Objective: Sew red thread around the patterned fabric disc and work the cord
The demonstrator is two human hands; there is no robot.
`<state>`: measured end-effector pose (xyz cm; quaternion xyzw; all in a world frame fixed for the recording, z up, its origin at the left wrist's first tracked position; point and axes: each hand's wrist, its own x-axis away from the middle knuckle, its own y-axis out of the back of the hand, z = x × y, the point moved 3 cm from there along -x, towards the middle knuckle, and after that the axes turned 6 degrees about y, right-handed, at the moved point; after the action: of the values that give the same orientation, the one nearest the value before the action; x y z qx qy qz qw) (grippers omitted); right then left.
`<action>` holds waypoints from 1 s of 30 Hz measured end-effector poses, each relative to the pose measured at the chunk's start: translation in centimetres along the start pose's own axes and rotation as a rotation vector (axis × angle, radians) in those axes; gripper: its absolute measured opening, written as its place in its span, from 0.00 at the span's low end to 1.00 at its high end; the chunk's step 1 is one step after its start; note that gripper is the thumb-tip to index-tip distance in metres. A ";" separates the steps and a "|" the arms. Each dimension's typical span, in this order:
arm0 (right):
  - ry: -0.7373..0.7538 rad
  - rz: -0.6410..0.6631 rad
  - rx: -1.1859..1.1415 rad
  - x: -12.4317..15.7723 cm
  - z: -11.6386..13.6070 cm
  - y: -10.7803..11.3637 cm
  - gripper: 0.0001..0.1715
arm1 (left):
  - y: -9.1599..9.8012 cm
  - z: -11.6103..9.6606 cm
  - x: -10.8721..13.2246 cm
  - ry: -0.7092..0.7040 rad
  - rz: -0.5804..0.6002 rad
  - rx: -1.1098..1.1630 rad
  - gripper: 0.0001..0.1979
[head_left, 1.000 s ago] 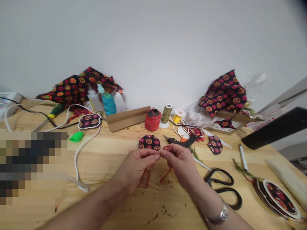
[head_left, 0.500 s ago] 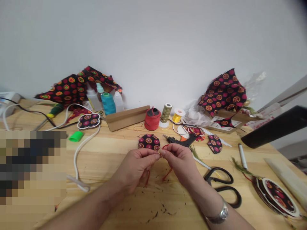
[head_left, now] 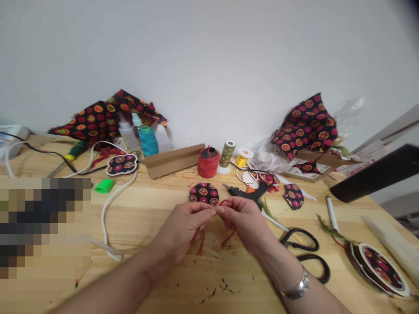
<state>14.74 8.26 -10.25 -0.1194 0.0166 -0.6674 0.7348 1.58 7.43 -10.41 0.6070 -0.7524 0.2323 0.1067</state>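
Well, a thin red cord (head_left: 228, 238) is pinched up between the fingertips of both hands, with lengths dangling below, a grip that seems meant to control a short stretch of it. The left hand (head_left: 185, 231) and right hand (head_left: 244, 222) meet at the fingertips above the wooden counter (head_left: 137, 235), forearms spread apart. Just beyond sits a round fabric-covered disc (head_left: 204, 194), probably kept within easy reach. A hot glue gun (head_left: 244, 192) lies beside it, with black-handled scissors (head_left: 303, 253) farther right and a red cord spool (head_left: 208, 162) behind
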 end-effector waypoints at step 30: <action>0.339 -0.102 0.633 0.3 1.8 0.9 0.06 | 0.1 -2.0 0.8 -0.280 -0.148 -0.378 0.06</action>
<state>16.02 8.28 -8.63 0.2256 -0.0755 -0.6855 0.6881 1.07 7.71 -8.28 0.6558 -0.7436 -0.0075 0.1299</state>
